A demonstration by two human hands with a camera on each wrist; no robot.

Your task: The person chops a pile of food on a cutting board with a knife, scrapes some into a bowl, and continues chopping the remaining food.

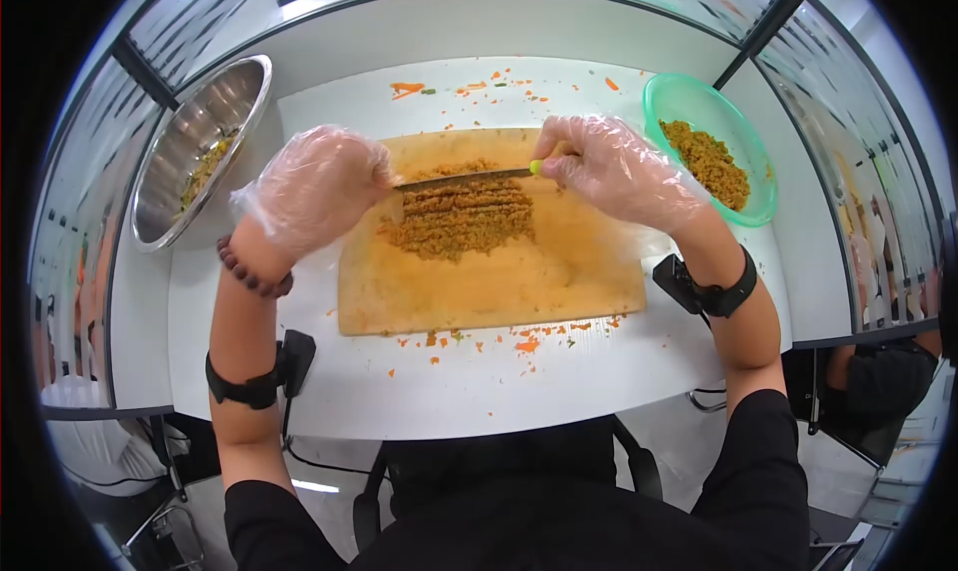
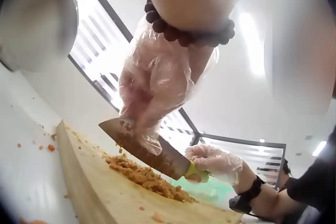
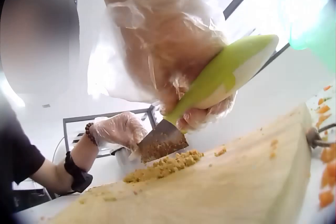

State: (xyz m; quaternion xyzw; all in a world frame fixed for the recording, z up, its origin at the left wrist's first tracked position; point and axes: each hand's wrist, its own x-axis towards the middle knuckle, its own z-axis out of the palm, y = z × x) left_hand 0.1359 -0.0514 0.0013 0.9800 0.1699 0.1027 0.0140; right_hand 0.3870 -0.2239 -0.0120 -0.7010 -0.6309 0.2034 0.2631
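A kitchen knife [image 1: 464,180] lies crosswise over finely chopped orange-brown food [image 1: 464,230] on a wooden cutting board [image 1: 584,277]. My right hand [image 1: 621,168], in a clear plastic glove, grips the knife's green and white handle [image 3: 228,71]. At the other end, my gloved left hand [image 1: 321,187] pinches the blade [image 2: 165,158] close to its tip, as the left wrist view shows. Bits of food stick to the blade's face. Shallow parallel ridges run across the chopped pile beneath the edge.
A steel bowl [image 1: 150,197] with some chopped food stands tilted at the left. A green plastic basin [image 1: 766,187] with more orange-brown mince is at the right. Orange scraps [image 1: 527,346] lie along the board's near edge, and others [image 1: 407,89] beyond it.
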